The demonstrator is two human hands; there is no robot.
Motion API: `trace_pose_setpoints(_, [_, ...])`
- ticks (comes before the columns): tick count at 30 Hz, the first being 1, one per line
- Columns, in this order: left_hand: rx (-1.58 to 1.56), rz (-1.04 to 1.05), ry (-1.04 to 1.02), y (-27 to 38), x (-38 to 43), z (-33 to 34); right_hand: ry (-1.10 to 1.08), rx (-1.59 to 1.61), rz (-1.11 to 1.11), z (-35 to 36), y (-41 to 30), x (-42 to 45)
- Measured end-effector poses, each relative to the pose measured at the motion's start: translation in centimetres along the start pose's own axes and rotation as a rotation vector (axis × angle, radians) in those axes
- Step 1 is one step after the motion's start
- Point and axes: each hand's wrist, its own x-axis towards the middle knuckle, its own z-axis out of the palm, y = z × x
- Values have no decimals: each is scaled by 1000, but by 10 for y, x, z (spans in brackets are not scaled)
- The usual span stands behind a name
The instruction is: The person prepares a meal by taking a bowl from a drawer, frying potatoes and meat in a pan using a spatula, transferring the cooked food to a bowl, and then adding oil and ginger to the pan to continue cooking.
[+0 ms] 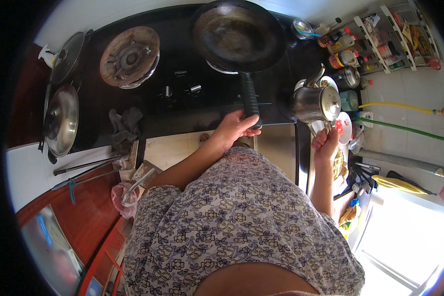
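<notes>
My left hand (236, 129) is wrapped around the end of a black wok handle (250, 92). The dark wok (240, 35) sits over the right burner, and its inside shows brownish patches with no food in it. On the right, my right hand (325, 146) grips the handle of a stainless steel pot with a long curved spout (312, 105). Its lid is on, and the spout points away from me towards the back wall. Plates partly hidden behind this pot include a white plate with red pieces (345, 127).
A rusty left burner (131, 57), chrome knobs (195, 88) and a grey cloth (126, 124) are on the black cooktop. Pan lids (63, 120) stand at the left. Sauce bottles (342, 59), a small metal bowl (302, 29) and a lidded metal container (349, 77) line the right side.
</notes>
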Motion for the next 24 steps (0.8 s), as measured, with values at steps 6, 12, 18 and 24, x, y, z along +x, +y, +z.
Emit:
trace_pose_setpoints(6, [60,-7,-39,-1,-1,-1,-61,-25,11,8,-4,1])
trace_pose_setpoints(12, [184,-13,-22,1,-3,-1,-75,-80,-35,19,-10,-2])
trace_pose_setpoints(18, [214,-26,11,-6,1,-3,-70,-168,-42,21,-12,1])
trace_pose_setpoints(24, [258,-40,25,-6,-1,-5,-87,-187,-25,23,-11,4])
